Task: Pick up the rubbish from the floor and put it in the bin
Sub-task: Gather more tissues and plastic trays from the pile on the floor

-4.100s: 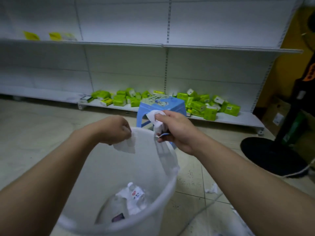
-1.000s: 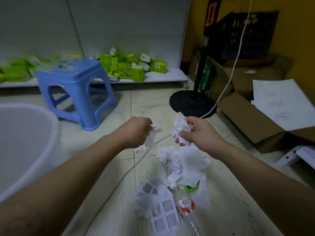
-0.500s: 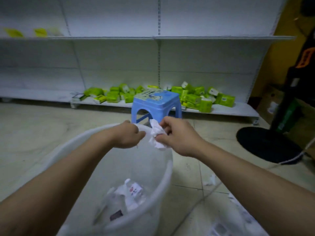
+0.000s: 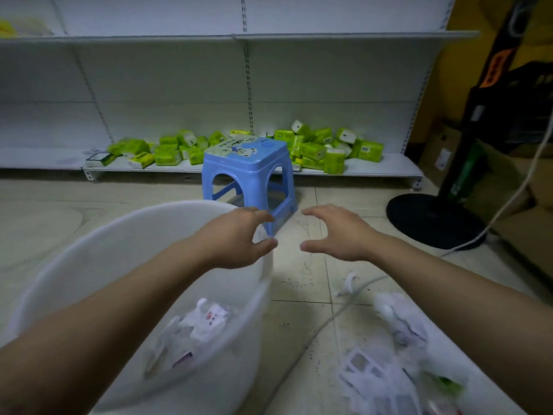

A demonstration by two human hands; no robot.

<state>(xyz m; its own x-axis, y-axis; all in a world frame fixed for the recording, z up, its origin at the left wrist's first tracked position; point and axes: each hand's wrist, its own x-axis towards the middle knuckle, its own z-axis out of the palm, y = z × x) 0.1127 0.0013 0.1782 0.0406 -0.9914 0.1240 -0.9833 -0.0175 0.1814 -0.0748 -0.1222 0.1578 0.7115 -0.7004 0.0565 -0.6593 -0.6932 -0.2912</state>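
Note:
The white translucent bin (image 4: 89, 253) stands at the lower left, with crumpled white wrappers and tissue (image 4: 206, 322) lying at its bottom. My left hand (image 4: 239, 238) hovers over the bin's right rim, fingers spread and empty. My right hand (image 4: 338, 232) is just right of the bin, over the floor, also spread and empty. A pile of white rubbish (image 4: 389, 363), tissue and a clear plastic tray, lies on the floor at the lower right, partly under my right forearm. A small white scrap (image 4: 348, 283) lies on the tiles above it.
A blue plastic stool (image 4: 248, 172) stands just beyond the bin. White shelving (image 4: 374, 170) behind it carries several green packets (image 4: 314, 145). A black fan base (image 4: 431, 217) with a white cable (image 4: 505, 205) and cardboard boxes (image 4: 526, 211) are on the right.
Both hands held tissue over the bin half a second ago; now both are spread and empty, and they have moved a little apart. The view has tilted slightly right.

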